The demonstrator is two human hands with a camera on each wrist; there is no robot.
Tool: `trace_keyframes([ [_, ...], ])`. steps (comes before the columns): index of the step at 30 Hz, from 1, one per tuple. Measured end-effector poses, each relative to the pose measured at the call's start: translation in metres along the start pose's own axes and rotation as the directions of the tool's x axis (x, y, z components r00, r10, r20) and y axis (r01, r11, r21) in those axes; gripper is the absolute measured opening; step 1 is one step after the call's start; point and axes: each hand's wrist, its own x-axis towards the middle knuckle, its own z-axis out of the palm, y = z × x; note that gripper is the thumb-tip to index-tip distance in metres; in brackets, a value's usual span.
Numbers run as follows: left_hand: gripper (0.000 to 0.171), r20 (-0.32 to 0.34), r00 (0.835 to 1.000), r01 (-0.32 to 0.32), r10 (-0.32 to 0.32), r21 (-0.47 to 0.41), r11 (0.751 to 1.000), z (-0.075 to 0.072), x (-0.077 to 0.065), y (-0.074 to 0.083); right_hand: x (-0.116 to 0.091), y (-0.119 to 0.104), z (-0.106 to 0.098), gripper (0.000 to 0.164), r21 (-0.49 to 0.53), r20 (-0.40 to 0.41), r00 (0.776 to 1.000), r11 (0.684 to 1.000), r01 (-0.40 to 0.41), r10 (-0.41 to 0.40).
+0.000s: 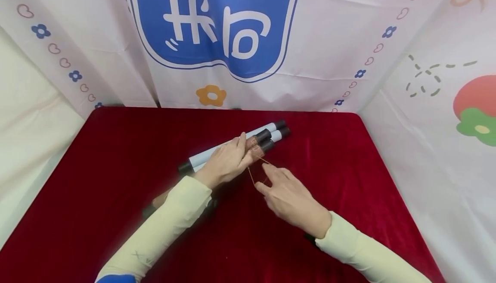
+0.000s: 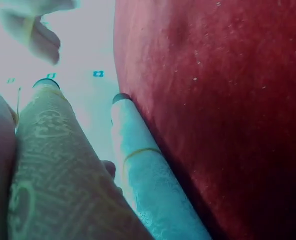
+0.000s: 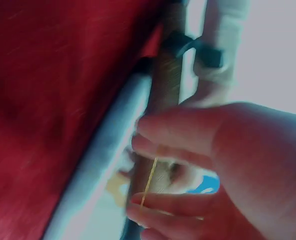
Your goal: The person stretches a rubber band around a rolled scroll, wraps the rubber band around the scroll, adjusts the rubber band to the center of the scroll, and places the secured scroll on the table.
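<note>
My left hand (image 1: 228, 158) grips a brown patterned scroll (image 1: 257, 150) near its far end, where two black rod ends stick out side by side. The scroll's near end shows past my left sleeve. Just to the right, my right hand (image 1: 288, 192) holds a thin yellowish rubber band (image 3: 149, 181) stretched between its spread, bent fingers and thumb. The band's other end reaches to the brown scroll beside my left fingers; how far it goes round is hidden. In the left wrist view, the brown scroll's woven pattern fills the lower left.
Behind the brown scroll lies a light blue scroll (image 1: 203, 157) with black ends, and in the left wrist view a rubber band (image 2: 141, 150) circles it. Red velvet cloth (image 1: 333, 171) covers the table. Printed white curtains (image 1: 325, 37) rise at the back and sides.
</note>
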Motion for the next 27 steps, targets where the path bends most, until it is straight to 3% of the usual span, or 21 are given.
trace_keyframes([
  [4,0.073,0.031,0.999,-0.038,0.036,0.05,0.998,0.002,-0.004,0.001,-0.015,0.019,0.006,0.036,0.035,0.112,0.992,0.997,-0.065,0.06],
  [9,0.07,0.052,0.996,-0.075,0.075,0.005,0.997,-0.004,-0.011,0.002,-0.03,0.056,0.008,0.034,0.177,0.119,0.986,0.975,-0.136,0.116],
  [12,0.062,0.061,0.99,-0.125,0.13,-0.08,0.989,-0.009,-0.018,0.007,-0.032,0.076,0.008,0.028,0.334,0.126,0.988,0.934,-0.124,0.086],
  [14,0.059,0.079,0.982,-0.158,0.171,-0.147,0.976,-0.014,-0.023,0.01,-0.027,0.085,0.009,0.026,0.453,0.132,0.99,0.886,-0.098,0.042],
  [18,0.055,0.092,0.967,-0.21,0.239,-0.252,0.945,-0.025,-0.033,0.018,-0.017,0.09,0.019,0.033,0.678,0.121,0.992,0.733,-0.057,-0.036],
  [22,0.055,0.067,0.963,-0.233,0.261,-0.281,0.931,-0.037,-0.036,0.022,-0.004,0.081,0.036,0.037,0.828,0.053,0.996,0.56,-0.002,-0.075],
  [24,0.054,0.057,0.966,-0.227,0.252,-0.284,0.932,-0.04,-0.035,0.022,0.002,0.076,0.044,0.032,0.888,0.016,1.0,0.459,-0.021,0.014],
  [25,0.052,0.054,0.969,-0.218,0.242,-0.281,0.935,-0.04,-0.034,0.022,0.005,0.074,0.047,0.032,0.91,0.009,0.995,0.411,-0.05,0.1],
  [26,0.054,0.048,0.973,-0.202,0.224,-0.272,0.941,-0.04,-0.034,0.022,0.008,0.072,0.05,0.031,0.941,0.025,0.98,0.326,-0.09,0.199],
  [27,0.053,0.043,0.977,-0.191,0.209,-0.263,0.946,-0.04,-0.033,0.022,0.01,0.071,0.051,0.029,0.969,0.055,0.955,0.214,-0.121,0.292],
])
